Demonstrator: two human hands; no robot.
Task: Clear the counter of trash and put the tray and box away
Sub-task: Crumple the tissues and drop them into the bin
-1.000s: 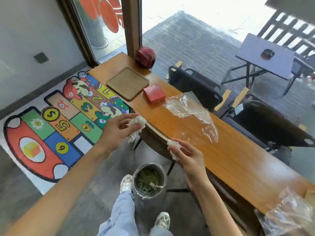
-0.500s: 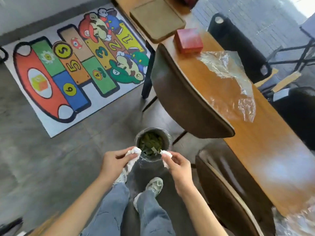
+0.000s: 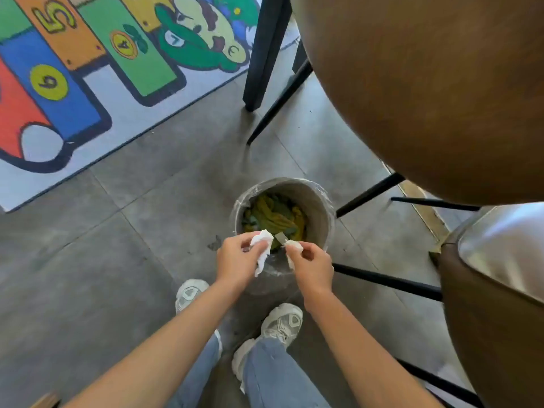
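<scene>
Head view, tissues (image 3: 263,248) pinched, bin (image 3: 319,214) beneath

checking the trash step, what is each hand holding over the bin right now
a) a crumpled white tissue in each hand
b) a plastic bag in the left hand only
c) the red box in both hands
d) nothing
a: the left hand and the right hand each pinch a crumpled white tissue at the near rim of the lined bin.

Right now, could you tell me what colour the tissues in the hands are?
White, both tissues; clearest in the head view.
</scene>
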